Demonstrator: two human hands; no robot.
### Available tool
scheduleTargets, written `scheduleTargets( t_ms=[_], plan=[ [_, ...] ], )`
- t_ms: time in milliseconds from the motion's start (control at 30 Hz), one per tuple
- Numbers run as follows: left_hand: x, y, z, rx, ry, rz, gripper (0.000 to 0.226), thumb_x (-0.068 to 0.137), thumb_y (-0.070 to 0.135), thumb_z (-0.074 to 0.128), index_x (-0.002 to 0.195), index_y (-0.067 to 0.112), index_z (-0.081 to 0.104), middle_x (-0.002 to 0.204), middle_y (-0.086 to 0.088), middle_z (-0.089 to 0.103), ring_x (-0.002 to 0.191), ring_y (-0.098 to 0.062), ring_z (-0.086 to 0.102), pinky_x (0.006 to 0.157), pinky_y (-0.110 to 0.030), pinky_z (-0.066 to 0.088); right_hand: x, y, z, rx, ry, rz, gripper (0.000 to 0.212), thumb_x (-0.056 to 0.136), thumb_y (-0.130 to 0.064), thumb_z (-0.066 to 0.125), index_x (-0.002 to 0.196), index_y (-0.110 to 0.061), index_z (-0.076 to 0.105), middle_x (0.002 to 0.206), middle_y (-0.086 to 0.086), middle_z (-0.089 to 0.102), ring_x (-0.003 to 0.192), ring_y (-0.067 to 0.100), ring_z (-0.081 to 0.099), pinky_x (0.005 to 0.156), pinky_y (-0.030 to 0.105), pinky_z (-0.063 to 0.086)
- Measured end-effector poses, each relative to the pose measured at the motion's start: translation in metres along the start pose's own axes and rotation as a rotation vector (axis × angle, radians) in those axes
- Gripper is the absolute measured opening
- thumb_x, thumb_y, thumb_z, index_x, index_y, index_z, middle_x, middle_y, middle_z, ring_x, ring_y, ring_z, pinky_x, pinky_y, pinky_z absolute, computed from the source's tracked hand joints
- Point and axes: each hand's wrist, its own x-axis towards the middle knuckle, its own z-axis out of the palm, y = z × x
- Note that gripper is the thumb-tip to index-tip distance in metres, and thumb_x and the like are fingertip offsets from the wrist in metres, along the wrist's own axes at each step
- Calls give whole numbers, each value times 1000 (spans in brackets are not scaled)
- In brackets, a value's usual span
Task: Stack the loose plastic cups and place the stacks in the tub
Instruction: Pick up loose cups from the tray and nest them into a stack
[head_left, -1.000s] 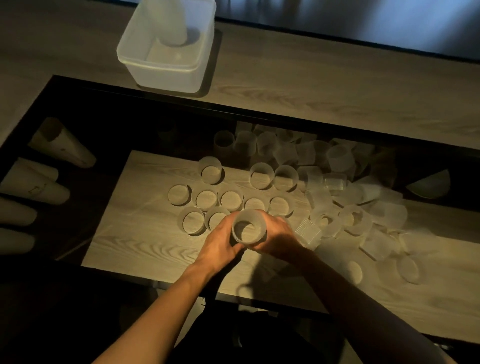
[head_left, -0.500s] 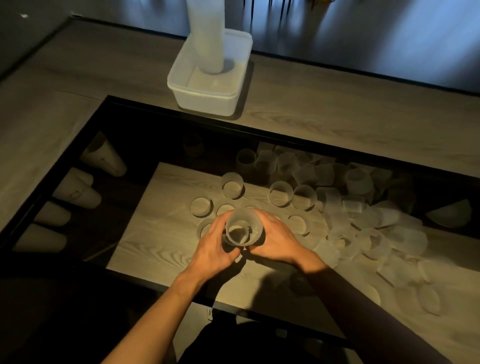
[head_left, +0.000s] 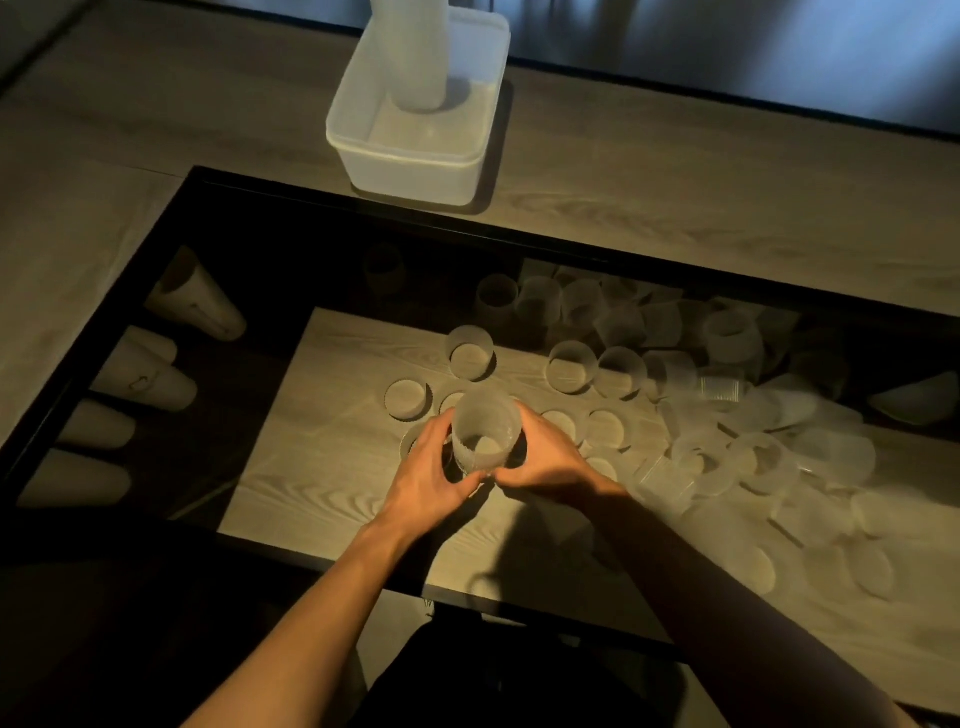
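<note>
A short stack of translucent ribbed plastic cups (head_left: 484, 434) stands upright near the middle of the glass tabletop. My left hand (head_left: 431, 480) grips its left side and my right hand (head_left: 550, 460) grips its right side, thumbs meeting at the base. Several loose cups (head_left: 569, 366) stand open side up just beyond the stack, and a heap of tipped cups (head_left: 748, 441) lies to the right. The white plastic tub (head_left: 415, 150) sits at the far edge on the wooden surface, with a tall stack of cups (head_left: 418, 57) standing inside it.
A black frame (head_left: 171, 223) borders the glass top. Under the glass at the left lie several pale paper cups (head_left: 197, 304). A pale bowl-like shape (head_left: 919, 397) sits at the far right. Bare wood-grain surface lies in front of my hands.
The stack between my hands has risen a little and looks taller. The view has tilted so the tub sits lower and nearer the centre of the frame.
</note>
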Motion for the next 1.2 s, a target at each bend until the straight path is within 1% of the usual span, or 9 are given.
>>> scheduleTargets(
  t_ms=[67, 167, 300, 467, 633, 767, 967, 1033, 1200],
  plan=[
    [0, -2, 0, 13, -23, -7, 83, 77, 31, 85, 146, 27, 39, 137, 18, 46, 126, 5, 41, 102, -10, 35, 4, 5, 5, -14, -11, 15, 88, 66, -30, 88, 142, -28, 44, 133, -10, 55, 121, 5, 51, 98, 23, 46],
    [-1, -6, 3, 54, -79, -52, 84, 78, 28, 84, 147, 30, 37, 144, 9, 47, 131, -3, 41, 109, -24, 37, 1, 14, 16, -145, 39, -4, 85, 69, -32, 86, 143, -18, 45, 136, 0, 57, 124, 13, 52, 107, 32, 45],
    [2, -14, 12, 179, -58, -43, 87, 76, 26, 87, 147, 29, 38, 142, 4, 53, 133, -14, 47, 111, -29, 37, -7, 27, 31, -228, 170, -199, 78, 73, -34, 85, 133, 3, 51, 124, 18, 64, 115, 21, 57, 106, 14, 38],
    [7, -13, 13, 197, -29, -50, 83, 75, 27, 88, 145, 23, 43, 140, -1, 55, 132, -17, 47, 112, -41, 40, -8, 25, 33, -256, 200, -175, 84, 74, -48, 84, 137, -3, 51, 123, 10, 65, 108, 23, 62, 90, 38, 54],
    [0, -13, -2, 116, -43, 42, 76, 79, 21, 85, 142, 30, 44, 133, 17, 53, 119, 4, 44, 105, -37, 47, -11, 11, 29, -120, 193, -196, 78, 77, -53, 80, 137, -11, 54, 129, 3, 62, 115, 16, 61, 93, 35, 54],
    [-10, -13, -23, 60, -3, 55, 86, 80, 20, 83, 131, 66, 31, 126, 49, 37, 118, 16, 43, 96, -23, 48, -7, -6, 35, -135, 198, -248, 78, 76, -43, 86, 140, -12, 52, 133, -1, 58, 120, 12, 56, 95, 26, 49],
    [-18, -23, -52, 10, 56, 70, 88, 77, 23, 84, 129, 68, 31, 127, 34, 46, 121, 12, 48, 93, -11, 44, 7, -22, 50, -230, 224, -349, 83, 67, -27, 90, 137, -2, 54, 132, 8, 61, 123, 19, 57, 102, 32, 50],
    [-19, -26, -59, 12, 57, 72, 86, 78, 24, 84, 129, 68, 31, 127, 27, 49, 120, 7, 50, 94, -14, 46, 12, -27, 56, -202, 212, -363, 81, 68, -26, 90, 136, 0, 55, 131, 9, 61, 122, 20, 58, 101, 34, 50],
    [-19, -44, -71, 21, 65, 27, 77, 79, 24, 84, 135, 48, 37, 128, 19, 51, 119, 7, 49, 93, -11, 43, 26, -36, 72, -140, 200, -391, 80, 69, -17, 88, 137, 5, 52, 130, 14, 61, 121, 22, 60, 99, 36, 52]
  ],
)
